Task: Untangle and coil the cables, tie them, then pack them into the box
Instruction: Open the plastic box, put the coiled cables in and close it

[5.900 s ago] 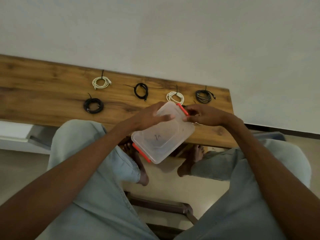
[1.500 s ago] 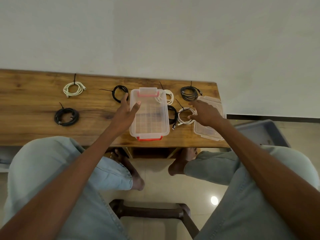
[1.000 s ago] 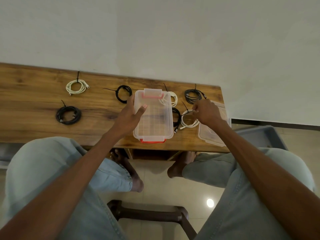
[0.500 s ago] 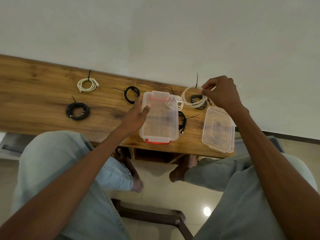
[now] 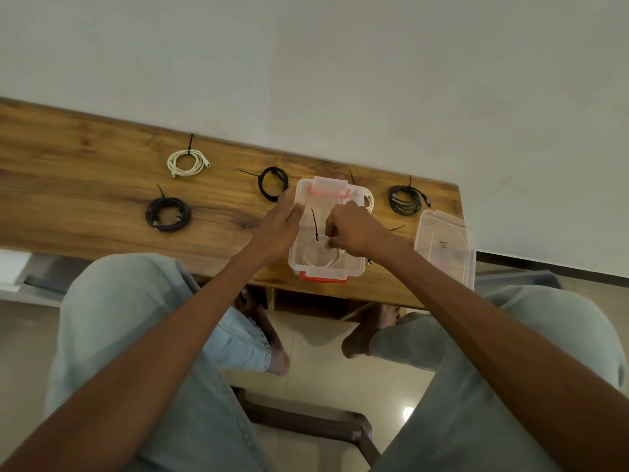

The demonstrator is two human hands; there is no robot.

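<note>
White cable, coiled and cinched with a black tie (image 5: 315, 223), is being pinched by the curled fingers of the right hand (image 5: 352, 229), which is reaching down into the clear plastic box (image 5: 354, 267); this white coil (image 5: 321, 255) is sitting inside the near half of the box, its tie tail sticking up toward twelve o'clock. At nine o'clock from that grip the left hand (image 5: 277, 228) is lying against the box's left wall, fingers fairly straight and holding nothing, fingertips touching the rim. The box is standing on the wooden table (image 5: 85, 185) with a red latch (image 5: 323, 276) at its six o'clock end and a pale red one at twelve. Just beyond the box at one o'clock a second white coil (image 5: 368, 199) is peeking out, partly hidden behind the box. At two o'clock a black tied coil (image 5: 405, 199) is lying, and at three o'clock the clear lid (image 5: 442, 247) is resting by the table's right edge. Toward ten o'clock another black coil (image 5: 272, 182) is lying just beside the box corner; farther out at ten are a white tied coil (image 5: 187, 161) and, nearer nine, a thick black coil (image 5: 167, 213), well apart from each other.
</note>
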